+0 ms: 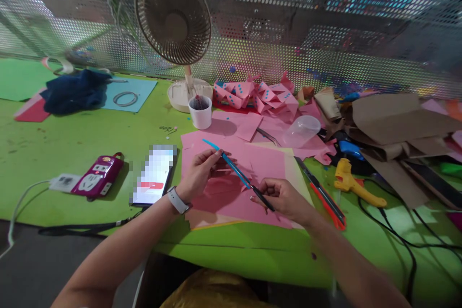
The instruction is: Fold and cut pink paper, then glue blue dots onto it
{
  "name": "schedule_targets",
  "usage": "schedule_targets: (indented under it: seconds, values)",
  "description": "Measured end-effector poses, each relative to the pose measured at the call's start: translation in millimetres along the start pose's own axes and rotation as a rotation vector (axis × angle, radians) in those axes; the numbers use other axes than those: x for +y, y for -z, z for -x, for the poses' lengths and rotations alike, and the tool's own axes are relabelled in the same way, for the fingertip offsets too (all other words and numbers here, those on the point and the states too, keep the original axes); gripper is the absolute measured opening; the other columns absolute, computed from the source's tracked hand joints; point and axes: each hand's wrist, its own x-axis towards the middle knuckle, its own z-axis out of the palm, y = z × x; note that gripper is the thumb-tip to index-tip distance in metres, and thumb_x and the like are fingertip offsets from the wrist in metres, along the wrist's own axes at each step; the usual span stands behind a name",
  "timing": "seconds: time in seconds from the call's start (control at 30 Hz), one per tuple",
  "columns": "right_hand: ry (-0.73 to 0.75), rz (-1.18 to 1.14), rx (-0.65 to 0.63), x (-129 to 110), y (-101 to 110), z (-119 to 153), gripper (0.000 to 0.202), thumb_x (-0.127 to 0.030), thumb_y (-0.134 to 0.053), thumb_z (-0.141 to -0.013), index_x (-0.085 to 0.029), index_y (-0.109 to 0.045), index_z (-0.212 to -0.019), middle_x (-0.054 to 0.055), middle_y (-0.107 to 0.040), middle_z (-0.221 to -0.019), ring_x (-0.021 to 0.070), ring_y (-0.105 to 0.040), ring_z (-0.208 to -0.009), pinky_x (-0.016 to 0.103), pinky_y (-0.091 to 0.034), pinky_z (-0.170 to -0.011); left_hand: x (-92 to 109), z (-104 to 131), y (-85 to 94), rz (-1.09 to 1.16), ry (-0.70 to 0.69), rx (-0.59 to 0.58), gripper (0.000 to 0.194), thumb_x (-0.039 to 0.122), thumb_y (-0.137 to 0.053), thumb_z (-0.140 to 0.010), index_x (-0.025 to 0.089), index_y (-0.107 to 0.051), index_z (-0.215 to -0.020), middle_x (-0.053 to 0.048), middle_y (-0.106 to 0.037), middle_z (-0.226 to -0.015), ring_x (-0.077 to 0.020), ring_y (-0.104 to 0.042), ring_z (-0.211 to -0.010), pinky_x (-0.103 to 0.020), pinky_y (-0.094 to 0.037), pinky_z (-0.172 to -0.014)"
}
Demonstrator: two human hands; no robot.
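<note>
Far left on the green table, a dark blue cloth lies heaped beside a light blue sheet carrying a thin ring. Nearer me sit a magenta power strip and a phone, just beside each other. Behind them stands a beige fan, with a white cup touching its base.

My left hand, a white watch on its wrist, pinches the upper part of a thin blue strip between thumb and fingertips. The strip slants down to the right above the pink paper spread in front of me. My right hand is curled around a slim dark tool whose tip meets the lower end of the strip.

Right of that hand lies a red and black cutter, then a yellow glue gun with its black cord. Farther back are 1 clear plastic cup on its side, a pile of pink pieces with blue dots, and brown paper at the far right.
</note>
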Motion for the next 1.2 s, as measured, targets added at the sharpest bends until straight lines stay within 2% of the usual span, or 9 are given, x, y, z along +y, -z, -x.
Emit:
schedule_targets:
  seconds: [0.47, 0.7, 1.2]
  values:
    - [0.020, -0.011, -0.044, -0.5, 0.0, 0.8, 0.045, -0.046, -0.088, -0.052, -0.016, -0.057, -0.065, -0.005, -0.056, -0.051, 0.0077, -0.048, -0.046, 0.021, -0.035, -0.044, -3.0, 1.6, 0.7, -0.009, 0.014, -0.014, 0.022, 0.035, -0.070, -0.082, 0.015, -0.069, -0.089, -0.009, -0.075, -0.091, -0.0174, -0.072, -0.074, -0.028, -0.060, -0.068]
    - [0.009, -0.030, -0.038, -1.9, -1.4, 0.5, 0.044, -0.044, -0.088, -0.051, -0.016, -0.057, -0.066, -0.005, -0.056, -0.051, 0.0073, -0.048, -0.046, 0.021, -0.037, -0.044, -3.8, 4.4, -3.8, -0.003, 0.035, -0.040, 0.026, 0.037, -0.072, -0.080, 0.014, -0.069, -0.090, -0.010, -0.075, -0.094, -0.0206, -0.072, -0.082, -0.030, -0.061, -0.070]
    - [-0.007, -0.020, -0.010, -4.1, -3.0, 0.9, 0.048, -0.049, -0.088, -0.049, -0.017, -0.057, -0.064, -0.005, -0.054, -0.051, 0.0066, -0.046, -0.046, 0.021, -0.034, -0.044, -7.7, 3.3, -1.2, -0.015, 0.032, -0.059, 0.026, 0.038, -0.071, -0.081, 0.014, -0.069, -0.091, -0.011, -0.075, -0.096, -0.0211, -0.072, -0.084, -0.031, -0.060, -0.071]
